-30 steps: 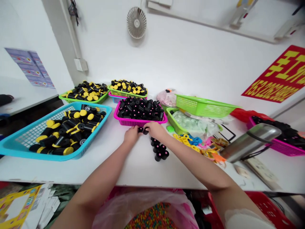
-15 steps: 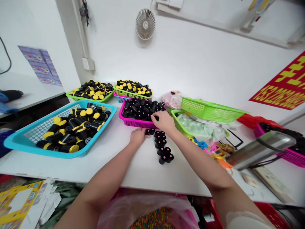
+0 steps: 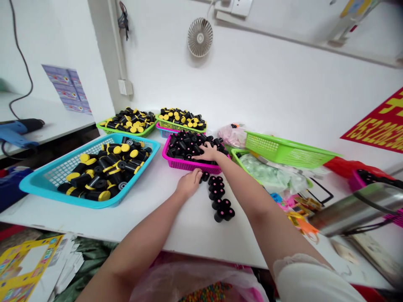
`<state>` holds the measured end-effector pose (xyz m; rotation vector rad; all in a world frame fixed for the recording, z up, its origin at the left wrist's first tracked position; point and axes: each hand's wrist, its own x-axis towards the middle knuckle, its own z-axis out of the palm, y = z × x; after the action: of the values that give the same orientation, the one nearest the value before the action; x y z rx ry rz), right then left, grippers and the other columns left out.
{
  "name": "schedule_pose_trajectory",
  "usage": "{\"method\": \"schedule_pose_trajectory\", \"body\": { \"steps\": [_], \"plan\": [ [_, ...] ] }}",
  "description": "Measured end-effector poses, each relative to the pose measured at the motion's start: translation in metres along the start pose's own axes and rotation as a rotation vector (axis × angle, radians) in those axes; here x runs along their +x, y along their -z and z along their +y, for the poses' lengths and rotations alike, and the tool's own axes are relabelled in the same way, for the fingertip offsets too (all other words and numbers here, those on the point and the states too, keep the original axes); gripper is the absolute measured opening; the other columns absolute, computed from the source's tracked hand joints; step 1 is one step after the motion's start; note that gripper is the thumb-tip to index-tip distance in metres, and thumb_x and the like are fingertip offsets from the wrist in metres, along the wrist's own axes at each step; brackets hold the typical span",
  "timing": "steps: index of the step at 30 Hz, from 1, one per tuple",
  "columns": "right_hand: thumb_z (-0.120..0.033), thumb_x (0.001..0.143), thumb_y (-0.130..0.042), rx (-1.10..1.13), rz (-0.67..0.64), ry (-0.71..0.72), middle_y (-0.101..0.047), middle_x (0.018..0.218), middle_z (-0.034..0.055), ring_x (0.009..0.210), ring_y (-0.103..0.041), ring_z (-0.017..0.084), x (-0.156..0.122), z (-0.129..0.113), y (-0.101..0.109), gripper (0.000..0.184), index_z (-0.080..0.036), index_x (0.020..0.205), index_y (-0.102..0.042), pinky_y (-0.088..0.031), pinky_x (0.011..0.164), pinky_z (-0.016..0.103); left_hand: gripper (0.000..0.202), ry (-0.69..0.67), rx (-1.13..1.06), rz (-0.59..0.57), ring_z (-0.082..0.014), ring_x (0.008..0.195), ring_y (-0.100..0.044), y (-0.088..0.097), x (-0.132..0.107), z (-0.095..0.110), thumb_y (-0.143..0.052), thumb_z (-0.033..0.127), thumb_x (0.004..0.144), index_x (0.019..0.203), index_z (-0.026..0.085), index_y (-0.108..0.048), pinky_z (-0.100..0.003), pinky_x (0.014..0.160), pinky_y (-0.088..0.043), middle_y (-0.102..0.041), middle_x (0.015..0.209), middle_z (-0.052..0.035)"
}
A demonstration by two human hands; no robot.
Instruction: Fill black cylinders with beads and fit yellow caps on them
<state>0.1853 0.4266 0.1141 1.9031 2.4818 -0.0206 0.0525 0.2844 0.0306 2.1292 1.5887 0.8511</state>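
My left hand (image 3: 188, 183) rests on the white table (image 3: 138, 224), its fingers closed round a small black cylinder at the near edge of the magenta basket (image 3: 179, 164). Another black cylinder (image 3: 205, 176) stands right beside those fingertips. My right hand (image 3: 208, 152) reaches over the basket with its fingers apart, touching the heap of black cylinders (image 3: 184, 144) with pink dots. Between my forearms, more black cylinders (image 3: 216, 187) stand upright in a short column, pink-dotted ends up. The nearest group (image 3: 224, 210) is at the column's near end.
A blue basket (image 3: 34, 181) of black-and-yellow cylinders stands at left, with two fuller baskets behind. To the right are a light-green basket (image 3: 289, 154), a bag of clear greenish plastic (image 3: 267, 170) and a steel bottle (image 3: 352, 209). Below the table edge hangs a bag of colourful beads (image 3: 208, 293).
My right hand has moved from the basket's right edge further in over the heap, its fingers spreading. My left fingers have drawn together at the cylinders. The whole view has shifted slightly.
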Motion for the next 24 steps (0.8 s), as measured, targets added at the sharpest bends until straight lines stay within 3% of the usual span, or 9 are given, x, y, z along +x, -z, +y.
{"method": "schedule_pose_trajectory", "body": {
  "steps": [4, 7, 11, 16, 20, 24],
  "plan": [
    [-0.059, 0.066, -0.072, 0.022, -0.142, -0.03, -0.019, 0.162, 0.012, 0.141, -0.032, 0.046, 0.007, -0.003, 0.011, 0.099, -0.03, 0.152, -0.034, -0.035, 0.111, 0.055, 0.048, -0.013, -0.003, -0.011, -0.0235, 0.095, -0.069, -0.001, 0.002, -0.002, -0.014, 0.046, 0.103, 0.123, 0.029, -0.054, -0.036, 0.083, -0.05, -0.073, 0.105, -0.0032],
    [-0.054, 0.065, -0.072, 0.028, -0.163, -0.042, -0.02, 0.16, 0.0135, 0.14, -0.035, 0.043, 0.011, -0.009, 0.011, 0.101, -0.028, 0.154, -0.03, -0.035, 0.111, 0.053, 0.049, -0.023, -0.005, -0.022, -0.0234, 0.094, -0.069, -0.002, 0.002, -0.002, -0.015, 0.047, 0.103, 0.121, 0.028, -0.056, -0.035, 0.084, -0.05, -0.073, 0.104, -0.0031],
    [-0.051, 0.064, -0.073, 0.03, -0.115, -0.052, -0.026, 0.155, 0.0153, 0.141, -0.031, 0.045, 0.014, -0.015, 0.002, 0.095, -0.027, 0.15, -0.039, -0.028, 0.114, 0.056, 0.05, -0.038, 0.001, -0.039, -0.0237, 0.093, -0.069, -0.001, 0.002, -0.001, -0.017, 0.047, 0.103, 0.113, 0.027, -0.061, -0.035, 0.082, -0.051, -0.074, 0.102, -0.0037],
    [-0.047, 0.066, -0.072, 0.056, -0.059, -0.066, -0.028, 0.152, 0.0151, 0.139, -0.032, 0.046, 0.013, -0.012, -0.005, 0.088, -0.027, 0.147, -0.043, -0.028, 0.112, 0.06, 0.05, -0.05, 0.013, -0.051, -0.0241, 0.093, -0.069, -0.003, 0.004, -0.001, -0.018, 0.046, 0.103, 0.109, 0.025, -0.063, -0.035, 0.082, -0.051, -0.074, 0.1, -0.0051],
    [-0.037, 0.058, -0.078, 0.09, -0.095, -0.041, -0.032, 0.15, 0.0129, 0.133, -0.042, 0.044, 0.016, -0.005, -0.001, 0.08, -0.027, 0.135, -0.058, -0.031, 0.112, 0.056, 0.05, -0.062, 0.013, -0.059, -0.0247, 0.094, -0.069, -0.004, 0.005, 0.0, -0.019, 0.046, 0.103, 0.109, 0.025, -0.063, -0.036, 0.083, -0.051, -0.074, 0.102, -0.0053],
    [-0.029, 0.057, -0.077, 0.145, -0.016, -0.019, -0.045, 0.136, 0.0121, 0.127, -0.048, 0.04, 0.019, -0.002, -0.005, 0.067, -0.026, 0.123, -0.066, -0.028, 0.114, 0.057, 0.05, -0.068, 0.01, -0.061, -0.0252, 0.095, -0.069, -0.004, 0.005, 0.0, -0.019, 0.045, 0.103, 0.108, 0.025, -0.064, -0.037, 0.083, -0.051, -0.074, 0.103, -0.0055]
  ]
}}
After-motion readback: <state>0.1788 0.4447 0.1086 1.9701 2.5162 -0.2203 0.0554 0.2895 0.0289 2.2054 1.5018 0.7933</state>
